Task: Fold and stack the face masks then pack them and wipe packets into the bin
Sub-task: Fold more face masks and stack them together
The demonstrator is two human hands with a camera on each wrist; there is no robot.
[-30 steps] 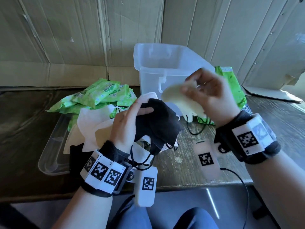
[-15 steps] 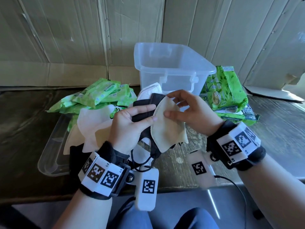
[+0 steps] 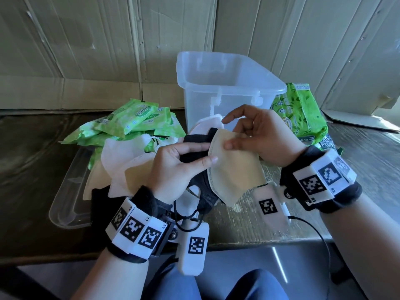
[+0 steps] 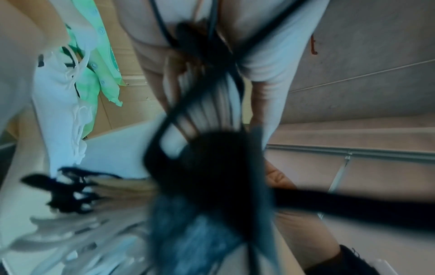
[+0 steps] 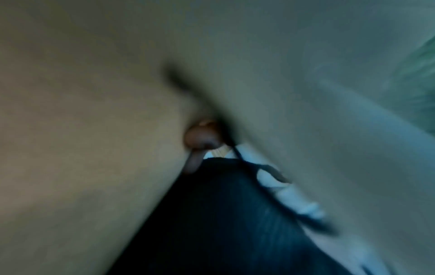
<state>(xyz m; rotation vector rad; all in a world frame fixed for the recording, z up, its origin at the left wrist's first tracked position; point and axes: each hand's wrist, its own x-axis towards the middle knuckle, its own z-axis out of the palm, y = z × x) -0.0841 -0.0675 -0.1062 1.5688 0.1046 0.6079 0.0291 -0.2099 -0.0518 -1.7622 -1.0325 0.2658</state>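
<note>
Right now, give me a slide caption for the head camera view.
Both hands add a cream mask to the stack held by the left hand, before the empty clear bin.

- Back wall (image 3: 86, 50): flattened cardboard sheets, creased and taped, standing upright behind the table.
- Table (image 3: 32, 159): dark wooden top, grain visible; sunlight falls across its right part.
- Loose cardboard sheet (image 3: 357, 121): lies flat at the right rear of the table, brightly lit.
- Floor (image 3: 298, 267): grey, below the table's near edge.
</note>
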